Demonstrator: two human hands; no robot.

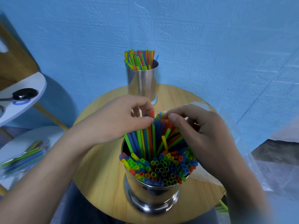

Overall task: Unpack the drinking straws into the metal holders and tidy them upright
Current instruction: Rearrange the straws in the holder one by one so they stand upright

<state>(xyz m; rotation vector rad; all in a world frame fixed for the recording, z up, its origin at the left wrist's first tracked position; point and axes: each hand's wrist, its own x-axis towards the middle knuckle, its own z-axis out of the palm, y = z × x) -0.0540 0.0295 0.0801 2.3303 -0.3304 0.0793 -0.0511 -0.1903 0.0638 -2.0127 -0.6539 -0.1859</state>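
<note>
Up front, the near metal holder [151, 195] stands on the round wooden worktop [100, 175], packed with coloured straws [161, 168]. A taller bunch of them leans away from the camera. The left hand [116, 120] pinches their tips between thumb and curled fingers. The right hand [200, 133] curls its fingers over the same tips from the other side. The far metal holder [142, 81], also filled with straws, stands at the worktop's back edge.

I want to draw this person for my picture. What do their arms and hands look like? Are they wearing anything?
They have two bare hands, the left hand and the right hand. No gloves, rings, watch or bracelets show on either one. The arms are bare too as far as the picture reaches, with no sleeves in view. The one thumbnail that shows clearly looks short and unpainted.
</note>
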